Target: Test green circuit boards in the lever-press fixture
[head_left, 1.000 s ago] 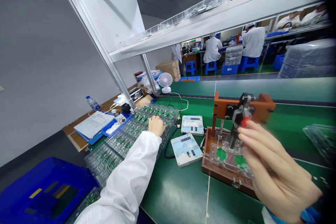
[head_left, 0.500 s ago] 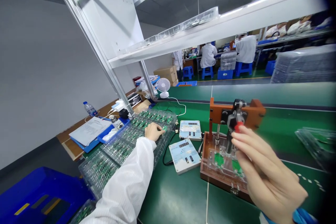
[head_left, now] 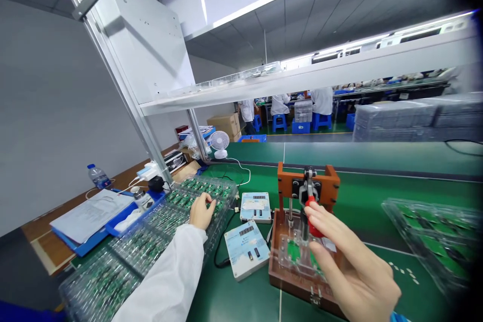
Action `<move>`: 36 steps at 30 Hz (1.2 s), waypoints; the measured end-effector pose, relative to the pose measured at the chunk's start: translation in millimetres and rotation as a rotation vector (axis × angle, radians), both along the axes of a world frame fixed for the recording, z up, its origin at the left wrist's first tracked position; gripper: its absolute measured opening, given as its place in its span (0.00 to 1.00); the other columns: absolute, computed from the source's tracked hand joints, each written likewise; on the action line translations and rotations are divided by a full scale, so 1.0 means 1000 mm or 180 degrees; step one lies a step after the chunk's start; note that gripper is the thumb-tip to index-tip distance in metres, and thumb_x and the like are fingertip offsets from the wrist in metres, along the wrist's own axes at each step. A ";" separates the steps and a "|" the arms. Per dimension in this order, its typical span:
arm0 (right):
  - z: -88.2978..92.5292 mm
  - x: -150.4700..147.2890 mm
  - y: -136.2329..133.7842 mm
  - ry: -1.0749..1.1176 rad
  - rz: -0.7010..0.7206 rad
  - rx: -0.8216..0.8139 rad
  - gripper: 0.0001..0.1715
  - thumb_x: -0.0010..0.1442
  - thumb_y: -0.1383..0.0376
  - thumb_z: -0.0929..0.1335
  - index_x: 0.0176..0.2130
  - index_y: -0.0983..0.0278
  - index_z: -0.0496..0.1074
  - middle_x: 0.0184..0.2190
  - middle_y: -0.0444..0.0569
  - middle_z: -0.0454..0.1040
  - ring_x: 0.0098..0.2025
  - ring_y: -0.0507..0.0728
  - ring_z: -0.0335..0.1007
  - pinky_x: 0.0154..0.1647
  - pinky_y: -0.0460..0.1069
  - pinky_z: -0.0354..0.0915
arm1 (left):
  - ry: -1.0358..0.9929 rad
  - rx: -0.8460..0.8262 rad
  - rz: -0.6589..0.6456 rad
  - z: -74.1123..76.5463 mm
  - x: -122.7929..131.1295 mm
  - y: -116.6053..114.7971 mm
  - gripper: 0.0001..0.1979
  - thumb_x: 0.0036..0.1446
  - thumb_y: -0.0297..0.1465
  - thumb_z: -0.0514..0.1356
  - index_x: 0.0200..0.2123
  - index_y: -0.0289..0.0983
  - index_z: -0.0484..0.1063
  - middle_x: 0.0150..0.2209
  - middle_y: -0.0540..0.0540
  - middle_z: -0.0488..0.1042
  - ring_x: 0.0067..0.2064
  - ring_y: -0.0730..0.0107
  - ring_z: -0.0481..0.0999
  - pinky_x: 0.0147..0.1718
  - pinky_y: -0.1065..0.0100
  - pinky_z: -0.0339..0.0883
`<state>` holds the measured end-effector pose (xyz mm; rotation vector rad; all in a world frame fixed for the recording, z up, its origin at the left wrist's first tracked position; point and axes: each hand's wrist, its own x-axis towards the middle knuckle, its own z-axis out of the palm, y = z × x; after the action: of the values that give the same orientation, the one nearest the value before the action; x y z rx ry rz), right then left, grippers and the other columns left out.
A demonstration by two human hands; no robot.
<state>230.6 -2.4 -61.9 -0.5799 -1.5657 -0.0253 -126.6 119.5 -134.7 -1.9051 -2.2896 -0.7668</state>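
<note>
My left hand point(head_left: 202, 211) is over the clear plastic tray point(head_left: 124, 249) of small green circuit boards, fingers curled and fingertips close together at its right side. Whatever they pinch, if anything, is too small to make out. My right hand point(head_left: 354, 259) is at the toggle clamp's red handle point(head_left: 314, 219), fingers on its upper side and thumb below. The clamp is mounted on an orange-and-brown test fixture point(head_left: 285, 179). Under the clamp, a green circuit board point(head_left: 293, 250) shows in the clear plate; my right hand partly hides the fixture's right side.
Two white meter boxes point(head_left: 247, 249) with cables stand between tray and fixture. A small white fan point(head_left: 219, 142) is behind. More clear trays point(head_left: 426, 231) with green boards lie at right. A shelf point(head_left: 234, 88) spans above; people in white coats sit far back.
The view has tilted up and shifted right. The red handle has swung lower with my right hand on it. My left hand's fingers have drawn back slightly over the tray.
</note>
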 end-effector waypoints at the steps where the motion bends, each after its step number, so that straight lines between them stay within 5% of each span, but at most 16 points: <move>1: 0.001 0.000 0.000 -0.0001 -0.0029 0.0016 0.22 0.66 0.76 0.69 0.58 0.63 0.74 0.57 0.50 0.74 0.59 0.62 0.72 0.63 0.53 0.70 | -0.0012 -0.0009 -0.0022 0.000 0.000 0.000 0.07 0.66 0.32 0.56 0.33 0.40 0.63 0.33 0.50 0.73 0.39 0.66 0.74 0.40 0.70 0.62; 8: 0.002 -0.001 0.002 -0.0006 -0.0115 0.0080 0.23 0.65 0.77 0.69 0.57 0.63 0.75 0.56 0.49 0.74 0.59 0.63 0.72 0.62 0.55 0.72 | 0.0071 -0.0283 -0.0161 -0.003 0.010 -0.003 0.16 0.63 0.29 0.54 0.24 0.39 0.51 0.21 0.54 0.61 0.27 0.69 0.65 0.30 0.69 0.48; 14: 0.002 -0.003 0.004 0.0082 -0.0159 0.0141 0.24 0.64 0.78 0.69 0.57 0.62 0.76 0.54 0.49 0.76 0.56 0.62 0.74 0.60 0.54 0.74 | 0.0102 -0.0629 -0.0443 -0.005 0.017 -0.004 0.16 0.61 0.31 0.59 0.25 0.39 0.55 0.22 0.54 0.64 0.29 0.69 0.67 0.29 0.70 0.48; 36: 0.003 -0.003 0.003 0.0162 -0.0200 0.0132 0.26 0.64 0.79 0.70 0.58 0.59 0.75 0.54 0.46 0.76 0.55 0.62 0.75 0.58 0.54 0.74 | 0.0119 -0.0683 -0.0421 -0.005 0.017 -0.004 0.16 0.62 0.33 0.58 0.25 0.39 0.55 0.23 0.54 0.66 0.30 0.68 0.69 0.29 0.70 0.48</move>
<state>227.3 0.1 -58.6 -0.5928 -1.4941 -0.0897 -109.7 115.2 -140.1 -2.1591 -2.3259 -0.5088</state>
